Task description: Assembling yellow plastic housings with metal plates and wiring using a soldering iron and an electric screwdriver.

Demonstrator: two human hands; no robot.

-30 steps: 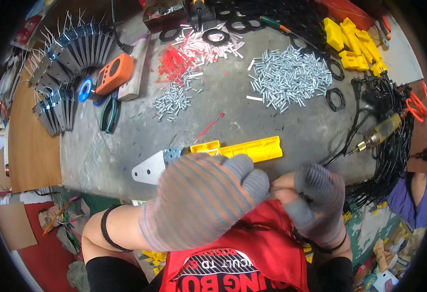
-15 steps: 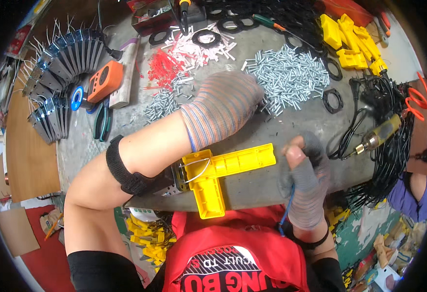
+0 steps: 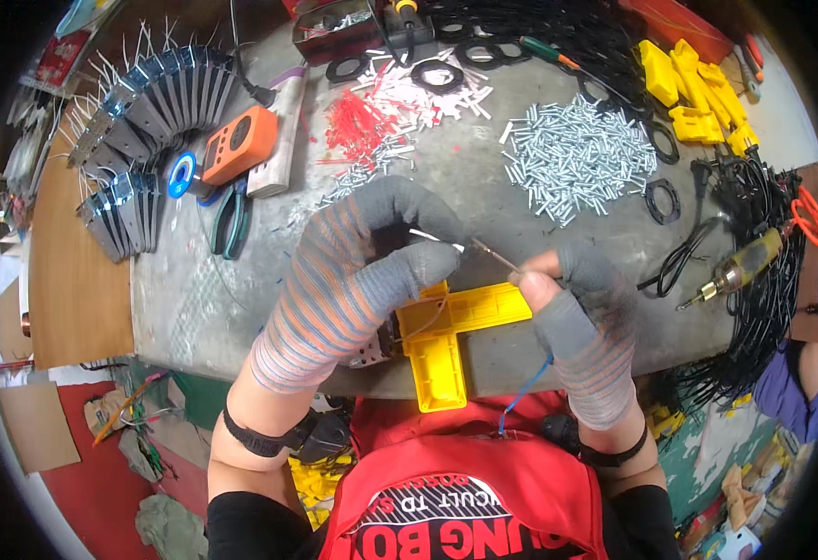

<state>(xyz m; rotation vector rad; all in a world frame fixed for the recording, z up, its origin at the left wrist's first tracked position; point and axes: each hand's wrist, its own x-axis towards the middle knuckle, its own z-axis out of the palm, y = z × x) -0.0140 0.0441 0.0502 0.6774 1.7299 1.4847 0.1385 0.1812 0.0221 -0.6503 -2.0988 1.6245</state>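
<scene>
Above the yellow T-shaped plastic housing (image 3: 439,359), both my hands wear striped grey knit gloves and work close together. My left hand (image 3: 362,271) pinches a thin white piece (image 3: 435,239), a wire or a sleeve; I cannot tell which. Between the bare thumb and finger of my right hand (image 3: 581,317) is a thin brownish rod-like piece (image 3: 497,255), its tip just right of the white piece. At the near table edge lies the housing, with a thin wire (image 3: 427,317) looping over it. A perforated metal part (image 3: 371,353) sits at its left, partly covered by my left hand.
Beyond my hands are a pile of silver screws (image 3: 572,159), red sleeves (image 3: 357,126) and white sleeves (image 3: 418,93). Pliers (image 3: 231,219), an orange meter (image 3: 241,145) and metal plates (image 3: 161,98) stand left. A power screwdriver (image 3: 740,271) and black cables (image 3: 754,327) lie right.
My left hand has come back from the screw pile toward me and now pinches the white piece. My right hand has turned inward, its thin piece now showing. The view has shifted slightly.
</scene>
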